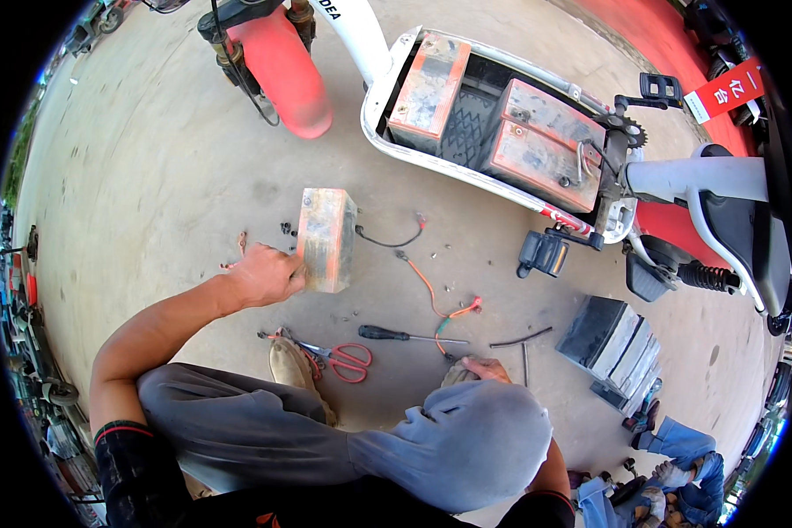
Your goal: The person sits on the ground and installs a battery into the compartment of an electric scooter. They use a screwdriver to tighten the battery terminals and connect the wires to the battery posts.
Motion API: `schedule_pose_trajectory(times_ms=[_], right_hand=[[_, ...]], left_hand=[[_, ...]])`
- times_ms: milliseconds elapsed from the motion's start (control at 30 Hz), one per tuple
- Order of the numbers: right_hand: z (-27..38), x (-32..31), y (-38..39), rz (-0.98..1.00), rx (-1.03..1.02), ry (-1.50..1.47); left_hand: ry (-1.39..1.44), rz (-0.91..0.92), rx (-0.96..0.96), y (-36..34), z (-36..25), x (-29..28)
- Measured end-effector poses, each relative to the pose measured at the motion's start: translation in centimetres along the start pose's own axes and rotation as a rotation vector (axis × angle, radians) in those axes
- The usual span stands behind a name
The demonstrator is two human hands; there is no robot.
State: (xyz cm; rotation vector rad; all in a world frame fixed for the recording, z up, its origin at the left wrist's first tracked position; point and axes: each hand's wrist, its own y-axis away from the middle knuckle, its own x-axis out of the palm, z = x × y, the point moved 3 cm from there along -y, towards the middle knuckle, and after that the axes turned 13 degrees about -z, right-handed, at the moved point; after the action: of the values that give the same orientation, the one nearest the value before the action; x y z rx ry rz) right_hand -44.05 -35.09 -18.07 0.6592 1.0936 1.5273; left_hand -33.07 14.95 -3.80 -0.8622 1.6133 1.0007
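Note:
A worn battery [324, 238] with an orange-red and grey casing stands on the ground ahead of me. My left hand [271, 273] is closed at its lower left edge, fingers curled against the casing. My right hand [487, 368] shows only in part beyond my right knee, near the lower end of an orange wire [425, 280]; its fingers are mostly hidden. A short black lead [394, 245] with a red end lies beside the battery. Between my hands lie a screwdriver [387, 333] with a black handle and scissors [348, 361] with red handles.
A white electric bike frame [466, 169] holds several similar batteries [429, 84] in its open tray. Dark batteries [607, 339] are stacked at the right. A black T-shaped rod [524, 341] and small loose bits lie on the ground. Another person's clothed limbs [686, 444] appear at lower right.

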Motion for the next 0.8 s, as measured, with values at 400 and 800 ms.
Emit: schedule_pose_trajectory(times_ms=[400,800], right_hand=[[2.1,1.0,1.4,0.095,0.066,-0.226],[0.0,-0.4,-0.9,0.187,0.066,-0.144]], left_hand=[[0.230,0.490,-0.254,3.3,3.3,11.1],[0.794,0.129,-0.836,-4.4,3.3,-1.8]])
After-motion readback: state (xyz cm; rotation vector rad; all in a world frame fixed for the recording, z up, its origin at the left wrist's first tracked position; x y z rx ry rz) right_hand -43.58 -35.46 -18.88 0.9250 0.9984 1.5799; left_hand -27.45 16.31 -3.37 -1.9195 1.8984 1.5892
